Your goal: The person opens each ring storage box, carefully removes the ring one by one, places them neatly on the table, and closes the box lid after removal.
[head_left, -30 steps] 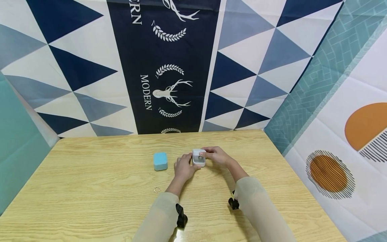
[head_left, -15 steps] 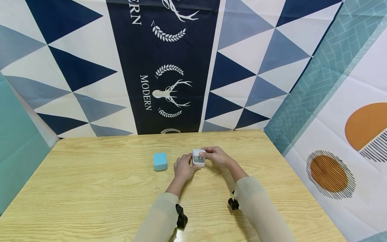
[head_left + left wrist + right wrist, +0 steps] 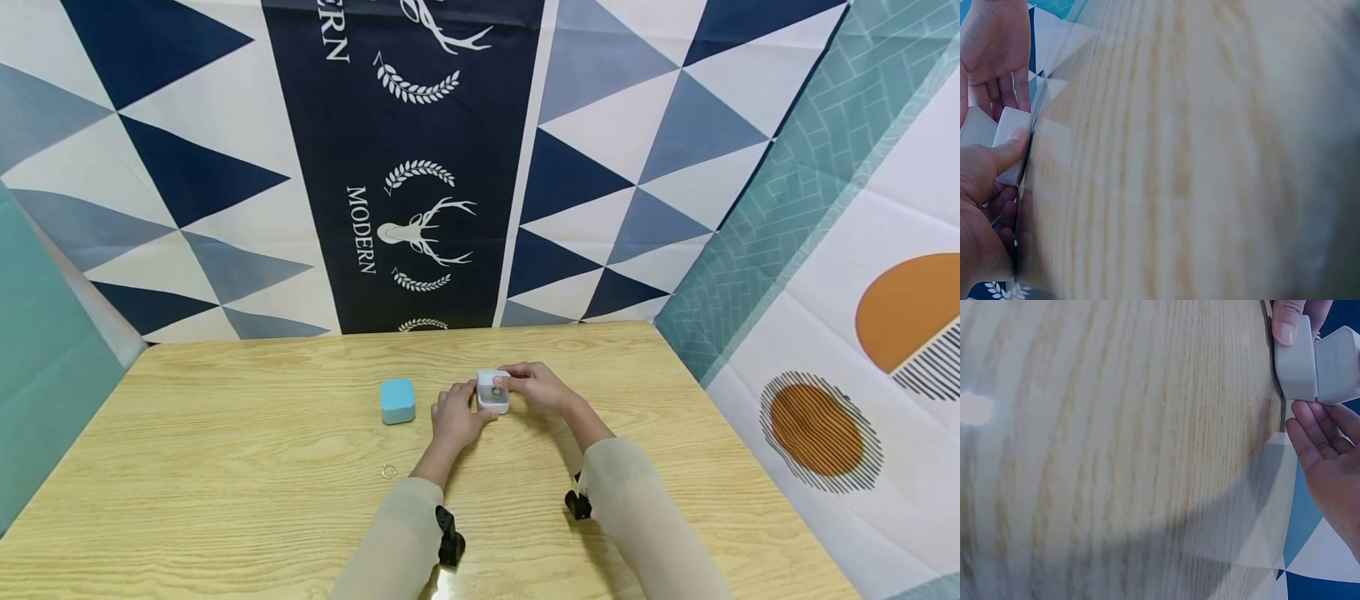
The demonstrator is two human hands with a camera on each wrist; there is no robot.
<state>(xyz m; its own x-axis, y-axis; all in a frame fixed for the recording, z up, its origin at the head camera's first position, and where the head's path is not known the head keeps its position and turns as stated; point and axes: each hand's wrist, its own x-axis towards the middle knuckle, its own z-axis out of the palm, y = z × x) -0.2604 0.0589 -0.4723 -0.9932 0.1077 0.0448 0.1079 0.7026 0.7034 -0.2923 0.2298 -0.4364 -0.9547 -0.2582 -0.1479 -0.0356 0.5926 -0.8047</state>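
Note:
A white ring box point(image 3: 493, 407) stands on the wooden table with its lid point(image 3: 1338, 359) raised. My left hand point(image 3: 453, 417) grips the box's base, its thumb along the front and its fingers at the left side. My right hand point(image 3: 542, 390) reaches in from the right, a fingertip inside the box at a small ring point(image 3: 497, 391), which it appears to pinch. The contact itself is partly hidden. In the right wrist view, the right hand's lower fingers point(image 3: 1310, 434) lie loosely beside the base.
A light blue box point(image 3: 397, 402), closed, stands left of the white box. Nearer the front, a thin gold-coloured ring point(image 3: 388, 472) lies on the table point(image 3: 247, 467). Patterned cloth point(image 3: 420, 167) hangs behind the table's back edge.
Both hands and the white ring box keep nearly the same place throughout. The blue box and the ring on the table stay put.

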